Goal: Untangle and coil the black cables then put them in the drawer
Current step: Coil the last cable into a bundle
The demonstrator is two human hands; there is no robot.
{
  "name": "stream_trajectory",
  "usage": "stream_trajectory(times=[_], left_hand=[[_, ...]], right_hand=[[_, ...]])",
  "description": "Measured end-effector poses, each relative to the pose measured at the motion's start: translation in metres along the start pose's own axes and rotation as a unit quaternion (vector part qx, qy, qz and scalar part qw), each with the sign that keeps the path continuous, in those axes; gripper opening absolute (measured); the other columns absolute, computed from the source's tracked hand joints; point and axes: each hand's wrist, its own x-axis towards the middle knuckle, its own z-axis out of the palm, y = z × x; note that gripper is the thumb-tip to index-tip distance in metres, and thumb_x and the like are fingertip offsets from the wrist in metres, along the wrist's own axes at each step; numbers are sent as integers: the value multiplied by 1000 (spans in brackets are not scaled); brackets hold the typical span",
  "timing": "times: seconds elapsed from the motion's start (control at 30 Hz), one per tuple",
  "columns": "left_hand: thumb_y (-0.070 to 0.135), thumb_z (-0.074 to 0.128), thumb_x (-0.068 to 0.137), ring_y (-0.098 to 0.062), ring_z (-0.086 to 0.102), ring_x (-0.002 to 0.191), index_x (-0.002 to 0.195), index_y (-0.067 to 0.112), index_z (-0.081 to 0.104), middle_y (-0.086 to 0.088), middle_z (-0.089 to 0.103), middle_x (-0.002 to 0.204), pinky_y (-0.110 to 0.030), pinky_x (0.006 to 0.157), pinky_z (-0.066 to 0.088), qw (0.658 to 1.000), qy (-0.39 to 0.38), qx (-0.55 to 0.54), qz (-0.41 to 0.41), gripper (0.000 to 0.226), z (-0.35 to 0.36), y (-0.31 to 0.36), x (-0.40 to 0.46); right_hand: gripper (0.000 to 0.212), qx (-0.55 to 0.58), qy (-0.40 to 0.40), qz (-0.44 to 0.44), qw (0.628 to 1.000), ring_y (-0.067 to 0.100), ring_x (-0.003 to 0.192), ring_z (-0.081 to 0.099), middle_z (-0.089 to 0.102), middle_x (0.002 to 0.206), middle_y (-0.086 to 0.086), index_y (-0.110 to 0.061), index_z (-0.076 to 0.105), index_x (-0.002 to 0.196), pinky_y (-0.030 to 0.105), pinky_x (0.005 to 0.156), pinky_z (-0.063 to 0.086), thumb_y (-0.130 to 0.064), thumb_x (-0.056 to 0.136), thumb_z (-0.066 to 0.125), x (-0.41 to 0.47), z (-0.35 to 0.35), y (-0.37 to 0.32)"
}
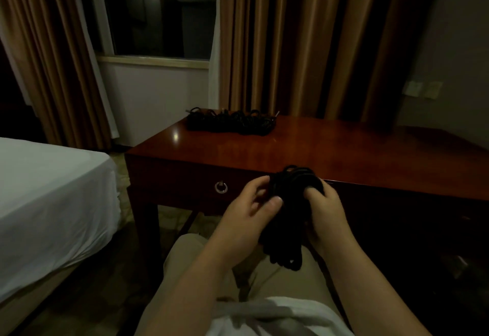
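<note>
Hands first: my left hand [254, 208] comes up from the lower middle of the view, thumb laid forward and fingers curled, pinching the near side of a black coiled bundle of cable [287, 211] that I hold above my lap, in front of the counter's edge. My right hand [324, 211] grips the same bundle from the other side, its fingers wrapped over the top loops so only the knuckles and back of the hand show. Both forearms run bare toward the camera and are cut off by the bottom edge. The bundle's lower loops hang down between my wrists over my pale trousers [185, 269]; in this dim light the strands merge into one dark mass, and I cannot tell how many turns there are or where the ends lie. A second heap of tangled black cables [230, 121] lies at the far left corner of the glossy reddish-brown wooden counter [317, 147], well apart from my hands. The closed wooden drawer front with a round metal ring pull [221, 187] sits just left of my left hand. The counter's right end fades into shadow.
</note>
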Motion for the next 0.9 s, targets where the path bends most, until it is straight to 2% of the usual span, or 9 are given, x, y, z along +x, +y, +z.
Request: stream_trajectory(times=[0.1,0.2,0.3,0.4,0.5,0.6,0.73,0.83,0.9], left_hand=[[29,45,94,-6,63,91,107,30,58,9,63,97,-16,75,49,996,85,-15,22,18,-9,0,3],[22,43,98,-4,57,59,78,17,67,6,60,63,-21,68,47,987,152,43,29,32,-15,-6,3],[24,47,98,2,53,48,69,14,67,4,58,48,-29,86,42,990,38,131,-32,37,-28,-2,1],[31,47,97,2,60,58,85,20,69,3,65,57,-26,85,42,979,-84,153,-103,28,-38,5,0],[40,46,92,-1,60,71,114,17,62,4,69,90,-20,69,49,995,-7,55,-86,36,-35,8,10],[54,61,79,-12,58,108,136,23,42,1,54,129,-28,92,50,986,-71,-58,-139,68,-20,12,22],[20,65,86,-16,67,94,114,18,60,-2,68,102,-30,82,54,964,-173,-116,-164,28,4,19,25],[3,60,83,-23,64,86,99,11,64,-10,64,93,-34,76,51,972,-125,-124,-156,19,7,15,27],[3,60,80,-26,64,86,100,7,66,-11,66,92,-37,75,53,976,-37,-149,-154,22,6,12,28]], right_hand=[[26,29,63,2,998,17,68,59,60,76,1,-18,60,83,30,59,43,-7,95,41,-1,-4,0],[26,53,90,0,995,18,69,56,58,78,1,-18,59,87,30,59,42,-7,96,38,-2,-5,-2],[28,40,100,-26,994,21,77,58,59,82,2,-19,60,88,32,62,44,-5,96,37,-3,-6,-6],[29,47,79,-26,995,17,72,58,59,79,2,-19,60,87,30,62,44,-4,96,37,-4,-6,-9],[27,32,62,-17,997,11,66,59,59,77,2,-17,60,88,27,59,44,-4,96,37,-4,-3,-10],[27,7,35,-27,999,22,86,64,65,92,5,-20,62,98,32,69,49,-4,95,41,-4,5,-11],[30,-67,21,-50,996,11,82,61,62,89,-1,-25,57,91,23,66,49,0,94,40,-4,14,-19],[19,-124,-34,-35,991,10,89,62,62,101,1,-24,54,105,20,68,51,-10,95,46,0,6,-22],[29,-31,-113,65,991,20,102,63,62,115,6,-25,54,118,35,85,54,-34,91,52,-2,1,-17]])
